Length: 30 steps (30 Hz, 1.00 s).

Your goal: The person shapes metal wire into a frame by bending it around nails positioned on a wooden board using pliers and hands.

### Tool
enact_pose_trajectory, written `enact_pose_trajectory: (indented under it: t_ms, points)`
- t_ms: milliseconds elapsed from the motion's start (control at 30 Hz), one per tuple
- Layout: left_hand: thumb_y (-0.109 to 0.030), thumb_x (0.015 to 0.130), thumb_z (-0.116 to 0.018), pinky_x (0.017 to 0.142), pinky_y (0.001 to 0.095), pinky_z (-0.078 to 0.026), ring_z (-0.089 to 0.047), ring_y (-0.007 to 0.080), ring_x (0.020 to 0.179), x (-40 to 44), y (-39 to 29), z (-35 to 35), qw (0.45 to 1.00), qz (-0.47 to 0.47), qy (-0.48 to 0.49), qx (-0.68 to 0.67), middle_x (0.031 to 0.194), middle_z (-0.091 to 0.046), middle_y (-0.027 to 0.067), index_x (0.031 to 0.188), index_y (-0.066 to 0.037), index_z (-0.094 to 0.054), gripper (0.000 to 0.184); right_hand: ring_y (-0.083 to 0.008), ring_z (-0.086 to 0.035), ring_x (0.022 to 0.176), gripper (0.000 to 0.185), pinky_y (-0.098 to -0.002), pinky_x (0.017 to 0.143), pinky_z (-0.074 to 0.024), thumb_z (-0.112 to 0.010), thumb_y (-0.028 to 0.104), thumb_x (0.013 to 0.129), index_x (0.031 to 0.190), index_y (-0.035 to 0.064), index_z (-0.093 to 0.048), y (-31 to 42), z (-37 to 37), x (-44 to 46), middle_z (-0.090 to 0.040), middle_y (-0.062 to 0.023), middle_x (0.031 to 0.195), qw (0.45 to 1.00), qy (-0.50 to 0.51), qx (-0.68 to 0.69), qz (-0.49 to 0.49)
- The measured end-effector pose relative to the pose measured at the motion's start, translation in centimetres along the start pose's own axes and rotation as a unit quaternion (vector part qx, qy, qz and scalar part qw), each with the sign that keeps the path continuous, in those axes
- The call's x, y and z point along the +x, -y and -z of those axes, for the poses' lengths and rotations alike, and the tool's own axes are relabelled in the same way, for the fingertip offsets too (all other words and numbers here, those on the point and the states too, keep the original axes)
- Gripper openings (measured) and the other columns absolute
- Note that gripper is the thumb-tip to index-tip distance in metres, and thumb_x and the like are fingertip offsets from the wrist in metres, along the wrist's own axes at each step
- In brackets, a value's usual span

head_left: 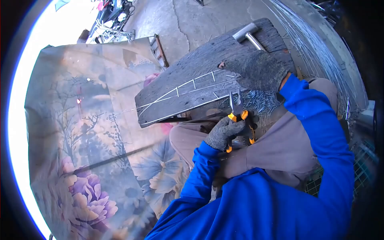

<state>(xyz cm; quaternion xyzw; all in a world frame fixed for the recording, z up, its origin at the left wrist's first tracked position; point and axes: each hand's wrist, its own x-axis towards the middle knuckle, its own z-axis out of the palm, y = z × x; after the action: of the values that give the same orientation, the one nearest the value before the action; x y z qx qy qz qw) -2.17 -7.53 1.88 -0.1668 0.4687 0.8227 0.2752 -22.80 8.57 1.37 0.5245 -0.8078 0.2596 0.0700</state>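
My left hand (225, 133), in a grey glove, is closed around pliers (237, 114) with orange and black handles, their jaws pointing up and slightly apart. My right hand (260, 71), in a dark worn glove with one fingertip poking out, lies over a dark wooden block (180, 72). It grips the right end of a thin wire frame (177, 92), two long wires joined by short cross pieces; the covered end is hidden. The frame's left ends cross and reach past the block. A metal hammer (245, 32) lies just beyond my right hand.
Many short cut wire pieces (262, 102) are heaped below the block, between my legs. Long wires (312, 44) lie along the right. A flowered sheet (96, 132) covers the left side. A motorcycle (114, 22) stands at the far left.
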Motion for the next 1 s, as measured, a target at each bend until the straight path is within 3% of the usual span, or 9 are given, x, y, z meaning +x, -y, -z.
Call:
enact_pose_trajectory:
  t_ms: [167,267,467,533,600,667,733,767,1000]
  points:
    - [-0.024,0.094,-0.066,0.093,0.0384,-0.054,-0.065,0.0247,0.110,0.6,-0.6,0.6,1.000,-0.007,0.027,0.006,0.123,-0.064,0.0140,0.137,-0.002,-0.051,0.051,-0.0332,-0.065,0.106,0.061,-0.0445,0.091,-0.0532,-0.068,0.024,0.083,0.142,0.0252,-0.054,1.1,1.2,0.5,-0.066,-0.0141,0.123,0.999,0.028,0.032,-0.029]
    - [-0.030,0.087,-0.073,0.089,0.0486,-0.056,-0.067,0.0365,0.103,1.0,-0.4,1.8,0.998,-0.020,0.023,-0.057,0.116,-0.064,0.0232,0.128,0.000,-0.054,0.054,-0.0334,-0.066,0.106,0.061,-0.0446,0.092,-0.0530,-0.069,0.024,0.082,0.142,0.0236,-0.054,0.8,0.6,0.4,-0.066,-0.0140,0.123,0.999,-0.043,-0.005,0.019]
    - [-0.029,0.085,-0.074,0.090,0.0499,-0.056,-0.068,0.0376,0.102,0.7,-0.3,2.6,1.000,0.003,0.005,-0.024,0.116,-0.064,0.0262,0.128,0.001,-0.053,0.056,-0.0341,-0.067,0.102,0.061,-0.0460,0.091,-0.0531,-0.070,0.026,0.082,0.142,0.0221,-0.054,1.4,0.7,0.5,-0.067,-0.0149,0.121,0.998,-0.059,-0.004,0.025]
    - [-0.029,0.085,-0.074,0.089,0.0501,-0.056,-0.068,0.0378,0.102,0.4,-1.0,1.5,0.999,-0.007,0.014,-0.046,0.116,-0.064,0.0268,0.128,0.001,-0.053,0.056,-0.0345,-0.062,0.114,0.052,-0.0438,0.100,-0.0496,-0.068,0.011,0.078,0.129,0.0145,-0.064,2.9,2.2,0.6,-0.065,-0.0179,0.124,0.998,-0.022,0.047,-0.035]
    - [-0.029,0.085,-0.074,0.089,0.0503,-0.055,-0.068,0.0381,0.102,0.3,-1.1,1.1,0.997,-0.016,0.024,-0.067,0.117,-0.064,0.0275,0.128,0.001,-0.053,0.057,-0.0341,-0.062,0.114,0.052,-0.0437,0.100,-0.0493,-0.069,0.012,0.078,0.130,0.0143,-0.064,2.8,2.2,0.7,-0.065,-0.0179,0.124,0.998,-0.016,0.044,-0.031]
    - [-0.030,0.085,-0.074,0.087,0.0495,-0.056,-0.068,0.0378,0.100,0.6,-1.1,1.3,0.996,-0.016,0.045,-0.076,0.113,-0.065,0.0265,0.126,0.002,-0.053,0.055,-0.0337,-0.062,0.114,0.052,-0.0436,0.100,-0.0491,-0.069,0.012,0.078,0.130,0.0142,-0.064,2.4,1.9,0.8,-0.064,-0.0179,0.124,0.999,-0.010,0.040,-0.028]
    - [-0.028,0.089,-0.071,0.083,0.0442,-0.058,-0.070,0.0343,0.096,1.0,0.2,3.3,0.998,-0.012,0.035,-0.048,0.110,-0.066,0.0223,0.127,0.002,-0.053,0.051,-0.0326,-0.066,0.104,0.062,-0.0457,0.091,-0.0530,-0.071,0.030,0.083,0.142,0.0232,-0.053,1.9,1.4,0.7,-0.068,-0.0142,0.120,1.000,0.003,-0.027,-0.005]
    - [-0.026,0.093,-0.067,0.079,0.0389,-0.060,-0.071,0.0308,0.092,1.0,-0.2,2.9,0.999,-0.008,0.025,-0.021,0.106,-0.068,0.0180,0.127,0.001,-0.053,0.046,-0.0326,-0.066,0.104,0.062,-0.0457,0.091,-0.0530,-0.071,0.030,0.083,0.142,0.0232,-0.053,1.7,1.1,0.7,-0.068,-0.0142,0.120,1.000,0.003,-0.027,-0.005]
    - [-0.025,0.093,-0.066,0.075,0.0384,-0.060,-0.071,0.0278,0.082,0.4,-0.3,0.6,0.991,-0.047,0.052,-0.113,0.099,-0.067,0.0129,0.126,0.000,-0.053,0.043,-0.0313,-0.065,0.109,0.065,-0.0442,0.094,-0.0524,-0.074,0.026,0.080,0.142,0.0228,-0.054,1.9,0.8,0.8,-0.066,-0.0132,0.125,1.000,-0.027,-0.007,0.009]
